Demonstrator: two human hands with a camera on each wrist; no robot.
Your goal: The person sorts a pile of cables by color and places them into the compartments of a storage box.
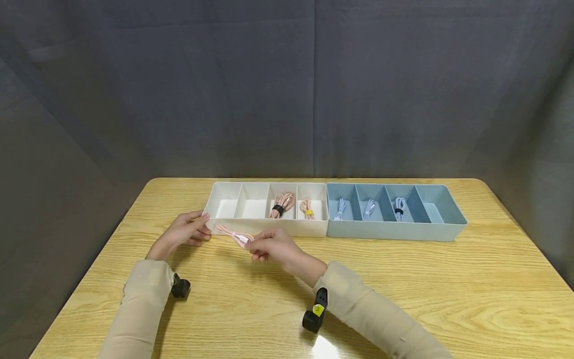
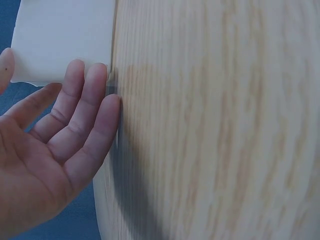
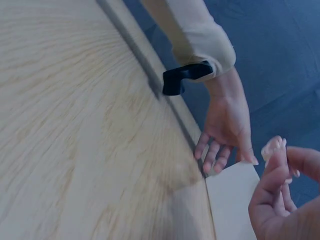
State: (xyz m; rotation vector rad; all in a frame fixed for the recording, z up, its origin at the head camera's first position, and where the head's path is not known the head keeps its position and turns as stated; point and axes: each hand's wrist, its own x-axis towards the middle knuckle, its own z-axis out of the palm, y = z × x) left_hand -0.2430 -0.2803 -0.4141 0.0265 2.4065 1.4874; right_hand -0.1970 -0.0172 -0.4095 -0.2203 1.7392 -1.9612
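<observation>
Between thumb and fingers my right hand [image 1: 275, 248] pinches a coiled pink charging cable [image 1: 234, 234] by the end with the white plug. The coil stretches leftward, overlapping the front wall of the white divided box [image 1: 269, 228] in the head view. At that box's left end is my left hand [image 1: 186, 231], its fingertips [image 2: 95, 75] against the end wall and its fingers loosely extended. Inside the white box, one compartment holds a pink cable with a black strap [image 1: 281, 203], and the rightmost holds a pink cable with a yellow strap [image 1: 307, 209].
A blue divided box [image 1: 394, 231] stands end to end with the white one on the wooden table [image 1: 251, 314]. Three of its compartments hold pale blue cables, one with a black strap [image 1: 399, 209]. Dark cloth [image 1: 269, 89] hangs behind the table.
</observation>
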